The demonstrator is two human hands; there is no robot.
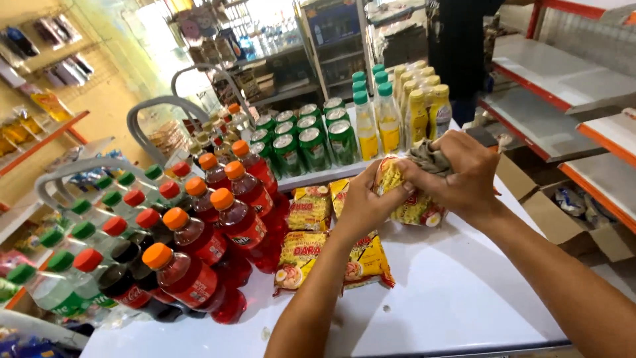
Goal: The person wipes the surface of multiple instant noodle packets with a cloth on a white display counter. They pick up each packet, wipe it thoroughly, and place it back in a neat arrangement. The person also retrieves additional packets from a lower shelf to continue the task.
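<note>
Left hand (pixel 361 209) gripping yellow noodle packet (pixel 414 205) above white table (pixel 464 292), right hand (pixel 464 176) closed on grey cloth (pixel 430 158) atop it, red bottles (pixel 218 245) nearby

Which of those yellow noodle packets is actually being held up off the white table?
The yellow noodle packet farthest right, gripped by the left hand while the right hand presses a grey cloth on it. The other yellow packets lie flat.
</note>
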